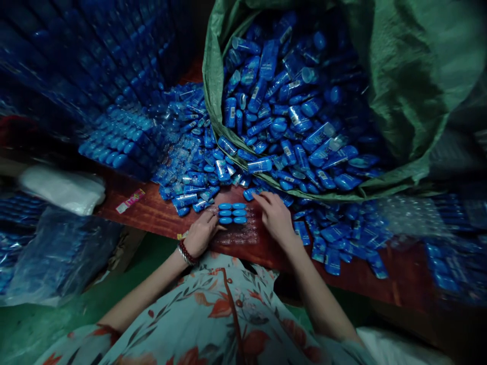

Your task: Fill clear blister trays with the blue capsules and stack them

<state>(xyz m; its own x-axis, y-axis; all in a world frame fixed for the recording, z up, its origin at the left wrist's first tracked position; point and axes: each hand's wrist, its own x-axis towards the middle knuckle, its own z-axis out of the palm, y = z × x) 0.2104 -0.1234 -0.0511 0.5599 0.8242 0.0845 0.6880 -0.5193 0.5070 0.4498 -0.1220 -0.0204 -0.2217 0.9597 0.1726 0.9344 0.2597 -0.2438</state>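
My left hand, with a red bead bracelet and a silver bangle at the wrist, grips the left side of a clear plastic tray on the table. Several small blue bottles lie in two short columns in the tray's far part; its near cavities show no bottles. To the tray's right, my right hand has its fingers apart, the forefinger stretched to a loose blue bottle beyond the tray. The fingertip seems to touch that bottle, and the thumb stands away from it.
A large green woven sack lies open, blue bottles spilling onto the reddish table. Filled trays are stacked at the left. More loose bottles lie right of my right hand. A white plastic bag sits at the left edge.
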